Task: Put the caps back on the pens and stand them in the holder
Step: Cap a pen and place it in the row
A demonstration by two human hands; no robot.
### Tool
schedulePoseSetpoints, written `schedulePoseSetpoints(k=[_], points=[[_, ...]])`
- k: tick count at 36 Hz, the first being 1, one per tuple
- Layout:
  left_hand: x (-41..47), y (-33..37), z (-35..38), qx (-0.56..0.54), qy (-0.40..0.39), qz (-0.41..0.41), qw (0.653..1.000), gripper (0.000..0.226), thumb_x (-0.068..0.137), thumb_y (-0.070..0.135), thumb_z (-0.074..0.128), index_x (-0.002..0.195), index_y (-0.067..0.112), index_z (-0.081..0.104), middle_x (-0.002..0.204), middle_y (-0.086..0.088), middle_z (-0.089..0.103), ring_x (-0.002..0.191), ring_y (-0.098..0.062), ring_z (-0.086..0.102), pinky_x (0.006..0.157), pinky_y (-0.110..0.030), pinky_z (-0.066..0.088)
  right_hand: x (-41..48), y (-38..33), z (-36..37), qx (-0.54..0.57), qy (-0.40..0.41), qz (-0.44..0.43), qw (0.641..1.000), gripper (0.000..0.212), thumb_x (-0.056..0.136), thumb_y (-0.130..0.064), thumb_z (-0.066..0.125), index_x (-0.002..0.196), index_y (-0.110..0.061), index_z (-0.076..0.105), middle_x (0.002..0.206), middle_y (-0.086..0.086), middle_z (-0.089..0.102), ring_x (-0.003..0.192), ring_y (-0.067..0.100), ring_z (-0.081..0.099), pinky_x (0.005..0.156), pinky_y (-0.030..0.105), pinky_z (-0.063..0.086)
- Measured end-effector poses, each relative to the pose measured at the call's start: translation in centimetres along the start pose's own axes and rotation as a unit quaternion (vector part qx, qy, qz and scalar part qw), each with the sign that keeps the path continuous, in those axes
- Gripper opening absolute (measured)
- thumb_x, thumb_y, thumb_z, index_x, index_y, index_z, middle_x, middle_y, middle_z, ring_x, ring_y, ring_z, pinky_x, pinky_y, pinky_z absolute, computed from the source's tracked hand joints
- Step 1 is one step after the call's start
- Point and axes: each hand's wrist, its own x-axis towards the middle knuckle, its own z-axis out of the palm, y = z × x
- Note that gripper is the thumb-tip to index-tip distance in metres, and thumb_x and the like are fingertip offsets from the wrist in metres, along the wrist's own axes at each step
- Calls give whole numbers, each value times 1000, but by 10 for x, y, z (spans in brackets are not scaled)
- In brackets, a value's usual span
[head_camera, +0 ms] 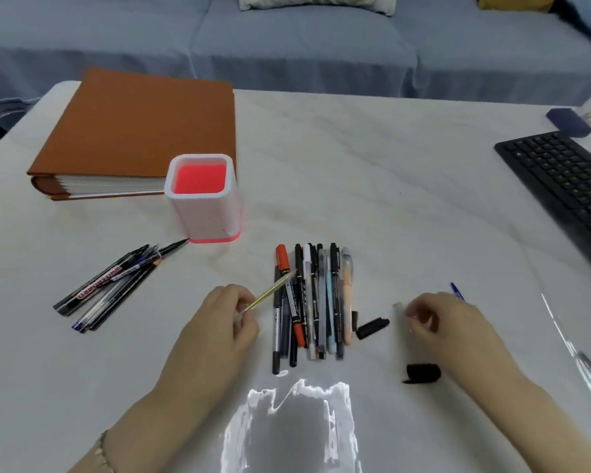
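Table [406, 186] looks glossy smooth marble-look with glare, holder [212, 216] matt white plastic, album [144, 121] matt brown cloth-like cover over paper pages, keyboard [567, 186] matt black plastic, sofa cover [287, 46] soft blue-grey cloth, pens [314, 302] smooth plastic.

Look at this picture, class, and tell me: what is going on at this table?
A person is recapping pens. The left hand pinches a thin yellow pen, and the right hand holds what looks like a clear cap, not yet joined to it. A pile of pens lies between the hands, with a black cap loose beside it. Another bundle lies to the left. The white holder has no pens in it.
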Motion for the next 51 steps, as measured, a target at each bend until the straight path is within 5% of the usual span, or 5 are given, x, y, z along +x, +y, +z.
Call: schedulePoseSetpoints(k=[16, 21, 30, 36, 51], points=[[-16, 23, 6, -34, -52, -20, 998, 18, 85, 14, 55, 79, 32, 54, 72, 4, 59, 75, -10, 50, 62, -19, 41, -5, 21, 5, -49, 13, 80, 995, 14, 83, -33, 54, 76, -22, 52, 86, -2, 57, 78, 18, 55, 60, 27, 39], [-17, 28, 4, -74, -50, -37, 995, 22, 83, 10, 57, 77, 31, 56, 70, 6, 59, 67, -3, 51, 59, -10, 40, -11, 15, -2, 148, 50, 58, 986, 10, 82, -30, 61, 74, -26, 55, 70, -8, 62, 67, 12, 56, 59, 20, 42], [-23, 44, -5, -112, -58, -11, 992, 25, 83, 8, 58, 77, 32, 58, 75, 25, 58, 63, 2, 50, 56, -5, 37, -23, -30, -15, 476, 49, 46, 877, 15, 79, -10, 64, 69, -21, 67, 54, -12, 57, 48, 2, 47, 52, 6, 40], [-27, 48, -7, -95, -68, 1, 993, 22, 84, 13, 57, 79, 34, 56, 75, 30, 55, 63, 3, 49, 56, -6, 37, -23, -48, -14, 564, 7, 53, 824, 22, 83, -26, 53, 74, -20, 71, 52, -6, 51, 54, 9, 46, 56, 14, 42], [-32, 50, -11, -91, -84, 57, 991, 23, 85, 15, 58, 81, 37, 57, 80, 29, 54, 65, 4, 49, 58, -5, 36, -26, -72, -6, 575, -75, 26, 814, 20, 83, -17, 54, 73, -14, 71, 52, -3, 56, 50, 7, 49, 51, 13, 44]])
